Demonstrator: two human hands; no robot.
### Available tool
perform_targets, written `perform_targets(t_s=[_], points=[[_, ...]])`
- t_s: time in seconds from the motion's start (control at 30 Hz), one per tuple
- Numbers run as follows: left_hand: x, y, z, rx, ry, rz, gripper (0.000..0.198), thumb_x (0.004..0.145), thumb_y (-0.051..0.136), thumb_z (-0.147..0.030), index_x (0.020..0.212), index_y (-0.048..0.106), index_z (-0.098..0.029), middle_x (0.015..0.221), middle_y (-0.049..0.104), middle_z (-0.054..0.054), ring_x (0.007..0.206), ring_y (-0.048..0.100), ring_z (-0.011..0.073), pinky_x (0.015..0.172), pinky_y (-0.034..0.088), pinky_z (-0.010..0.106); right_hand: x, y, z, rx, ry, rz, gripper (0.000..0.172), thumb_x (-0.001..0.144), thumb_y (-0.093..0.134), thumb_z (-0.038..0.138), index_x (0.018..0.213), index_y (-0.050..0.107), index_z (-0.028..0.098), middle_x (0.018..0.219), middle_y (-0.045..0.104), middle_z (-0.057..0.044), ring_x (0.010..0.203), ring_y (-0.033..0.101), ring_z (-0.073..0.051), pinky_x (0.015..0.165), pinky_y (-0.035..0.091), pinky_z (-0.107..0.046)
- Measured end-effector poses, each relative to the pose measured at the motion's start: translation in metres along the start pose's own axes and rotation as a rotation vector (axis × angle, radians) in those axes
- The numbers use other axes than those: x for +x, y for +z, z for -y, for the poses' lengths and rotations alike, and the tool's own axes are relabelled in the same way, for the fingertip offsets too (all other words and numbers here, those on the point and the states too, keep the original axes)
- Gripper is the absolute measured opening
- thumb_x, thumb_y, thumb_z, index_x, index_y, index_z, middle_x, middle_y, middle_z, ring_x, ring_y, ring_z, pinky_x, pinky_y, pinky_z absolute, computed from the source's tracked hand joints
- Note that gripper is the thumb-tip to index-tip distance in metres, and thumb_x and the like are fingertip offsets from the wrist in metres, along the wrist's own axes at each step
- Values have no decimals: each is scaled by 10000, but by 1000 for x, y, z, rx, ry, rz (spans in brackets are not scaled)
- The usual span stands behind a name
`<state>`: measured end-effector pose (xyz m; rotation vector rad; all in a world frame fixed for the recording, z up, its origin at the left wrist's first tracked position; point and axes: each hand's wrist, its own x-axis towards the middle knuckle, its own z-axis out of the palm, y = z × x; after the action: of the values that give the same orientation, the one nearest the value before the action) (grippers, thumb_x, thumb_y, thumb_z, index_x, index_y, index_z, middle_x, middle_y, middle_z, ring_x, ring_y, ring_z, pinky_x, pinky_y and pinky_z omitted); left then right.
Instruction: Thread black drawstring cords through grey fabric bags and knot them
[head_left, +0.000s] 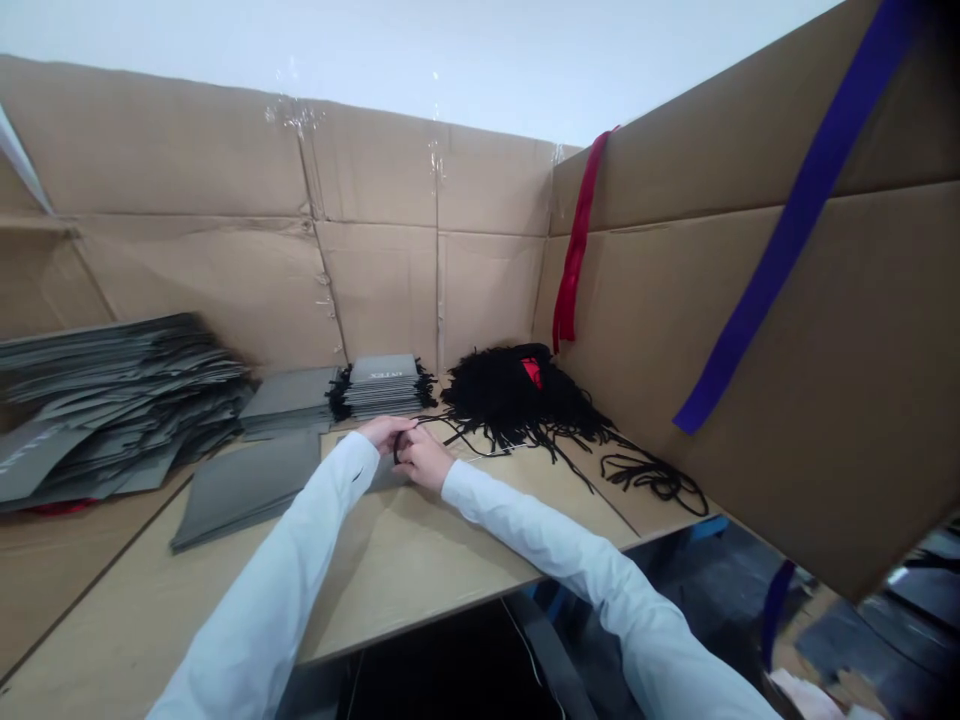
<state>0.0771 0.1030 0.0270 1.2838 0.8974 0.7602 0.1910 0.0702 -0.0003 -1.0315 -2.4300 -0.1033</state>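
Observation:
My left hand (385,432) and my right hand (423,458) meet over the table, fingers closed on a black cord (397,448) that loops between them. Under the hands lies a grey flat piece (386,478), mostly covered by them. Just behind stands a neat stack of grey pouches (382,385) with white lettering on top and black cord ends sticking out at both sides. To the right of that stack sits a heap of black cords (517,395), with a small red patch showing in it. Fingertip detail is too small to make out.
Grey flat pieces lie in a large leaning pile (127,400) at left, with smaller stacks (247,485) nearer me. Cardboard walls (375,270) enclose the back and right. Red ribbon (577,250) and purple ribbon (795,220) hang on the right wall. Loose cords (656,478) trail toward the table's right edge.

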Motion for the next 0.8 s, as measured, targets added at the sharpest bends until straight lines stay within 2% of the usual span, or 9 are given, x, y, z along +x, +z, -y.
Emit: perform_targets(t_s=[0.13, 0.2, 0.27, 0.33, 0.43, 0.5, 0.63, 0.73, 0.8], points=[[-17, -5, -5, -267, -38, -66, 55, 697, 526, -161, 667, 538, -116, 714, 620, 69, 649, 576, 150, 666, 432, 295, -11, -8, 9, -64, 21, 73, 217, 776, 445, 298, 877, 579, 160, 965, 530, -88, 877, 479, -183, 760, 364, -313], [-24, -9, -10, -434, 24, -150, 120, 759, 440, -152, 655, 495, -131, 665, 599, 45, 628, 573, 129, 667, 436, 288, -16, -10, 7, -78, 114, 124, 272, 818, 352, 317, 970, 523, 169, 900, 561, -86, 765, 524, -170, 668, 389, -292], [-30, -15, -16, -593, 123, -205, 213, 808, 341, -147, 621, 442, -142, 523, 520, -3, 507, 530, 89, 625, 443, 266, -21, -10, 0, -96, 204, 160, 326, 837, 281, 358, 1020, 480, 176, 814, 588, -81, 692, 541, -177, 604, 387, -280], [-36, -23, -23, -705, 213, -254, 268, 833, 271, -143, 591, 388, -149, 400, 368, -58, 351, 396, 49, 518, 426, 218, -25, -10, -12, -128, 247, 172, 353, 844, 239, 386, 1020, 473, 189, 783, 601, -77, 680, 550, -182, 584, 380, -268], [-45, -41, -32, -760, 303, -361, 289, 850, 224, -154, 591, 354, -154, 361, 203, -88, 279, 214, 34, 346, 285, 145, -31, -14, -36, -209, 252, 182, 363, 849, 214, 399, 942, 509, 210, 772, 609, -68, 690, 561, -174, 581, 368, -247], [-53, -57, -37, -754, 347, -462, 298, 856, 194, -146, 597, 340, -158, 364, 163, -85, 281, 184, 37, 307, 204, 139, -36, -21, -54, -271, 269, 191, 346, 845, 240, 398, 920, 522, 211, 767, 609, -73, 698, 565, -171, 584, 361, -239], [-72, -96, -39, -771, 451, -685, 328, 858, 134, -110, 593, 321, -163, 360, 121, -71, 276, 137, 37, 284, 138, 147, -55, -43, -98, -300, 325, 270, 223, 827, 356, 308, 912, 536, 207, 787, 607, -73, 714, 564, -153, 595, 349, -217], [-87, -116, -37, -798, 536, -631, 347, 866, 141, -150, 588, 349, -165, 357, 133, -61, 275, 154, 30, 287, 165, 139, -73, -58, -126, -301, 437, 243, 302, 842, 304, 337, 854, 564, 183, 758, 605, -80, 704, 563, -156, 604, 346, -223], [-94, -116, -36, -829, 565, -567, 345, 864, 150, -148, 590, 358, -162, 358, 167, -62, 280, 172, 23, 302, 202, 126, -79, -61, -134, -273, 465, 221, 326, 843, 299, 333, 802, 579, 173, 763, 604, -80, 722, 560, -157, 625, 350, -227]])
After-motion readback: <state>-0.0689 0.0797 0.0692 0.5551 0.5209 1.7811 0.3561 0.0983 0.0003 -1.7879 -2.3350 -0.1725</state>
